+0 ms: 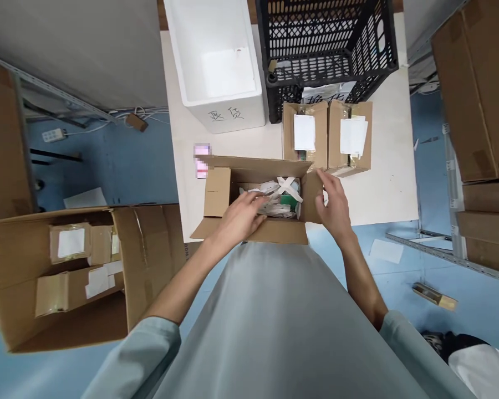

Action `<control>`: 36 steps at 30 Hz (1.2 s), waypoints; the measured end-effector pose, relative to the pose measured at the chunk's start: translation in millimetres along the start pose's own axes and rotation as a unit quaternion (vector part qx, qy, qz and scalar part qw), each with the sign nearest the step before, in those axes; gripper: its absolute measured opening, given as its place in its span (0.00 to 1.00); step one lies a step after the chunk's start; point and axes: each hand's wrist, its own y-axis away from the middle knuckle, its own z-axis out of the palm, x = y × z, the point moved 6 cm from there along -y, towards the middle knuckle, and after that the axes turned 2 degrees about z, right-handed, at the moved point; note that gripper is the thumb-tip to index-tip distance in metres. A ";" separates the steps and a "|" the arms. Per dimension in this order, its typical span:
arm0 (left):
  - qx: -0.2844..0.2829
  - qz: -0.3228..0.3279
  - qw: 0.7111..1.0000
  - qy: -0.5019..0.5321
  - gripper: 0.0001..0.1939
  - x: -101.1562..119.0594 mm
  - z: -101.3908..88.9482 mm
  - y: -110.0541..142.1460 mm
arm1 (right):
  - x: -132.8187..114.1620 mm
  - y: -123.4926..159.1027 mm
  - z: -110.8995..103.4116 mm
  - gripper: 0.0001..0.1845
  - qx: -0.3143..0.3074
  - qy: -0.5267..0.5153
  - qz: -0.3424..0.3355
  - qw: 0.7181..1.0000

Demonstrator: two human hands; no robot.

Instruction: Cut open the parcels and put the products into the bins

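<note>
An open cardboard box (255,230) sits at the table's near edge with its flaps spread out. Inside it lie white crumpled wrapping or packets (270,208), a white ribbon-like cross (289,185) and something green (290,200); what they are exactly I cannot make out. My left hand (243,215) reaches over the near side into the box, fingers stretched out and touching the white contents. At the box's right end, my right hand (336,205) has its thumb and forefinger at the edge of the right flap (312,197); its other fingers are partly hidden.
Behind the box stand a white foam box (237,113), a black plastic crate (332,75) and two labelled cartons (305,133) (349,136). A pink phone-like item (202,166) lies left. A large carton (149,238) holding smaller boxes stands lower left; shelved cartons (486,227) are right.
</note>
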 end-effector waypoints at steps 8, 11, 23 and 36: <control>-0.137 0.102 0.971 -0.166 0.19 36.7 52.5 -98.1 | 27.8 28.9 8.9 0.35 0.039 -0.029 0.035 0.998; -0.175 0.112 0.951 -0.230 0.18 36.2 69.3 -105.8 | 29.3 32.1 13.2 0.35 0.043 -0.037 0.027 0.998; -0.170 -0.025 0.956 -0.238 0.19 -18.2 35.7 -47.9 | 33.1 31.7 18.3 0.34 0.027 -0.057 0.006 0.998; -0.262 -0.014 0.948 -0.181 0.41 52.9 96.0 -120.0 | 36.4 32.7 20.5 0.35 0.012 -0.026 -0.037 0.999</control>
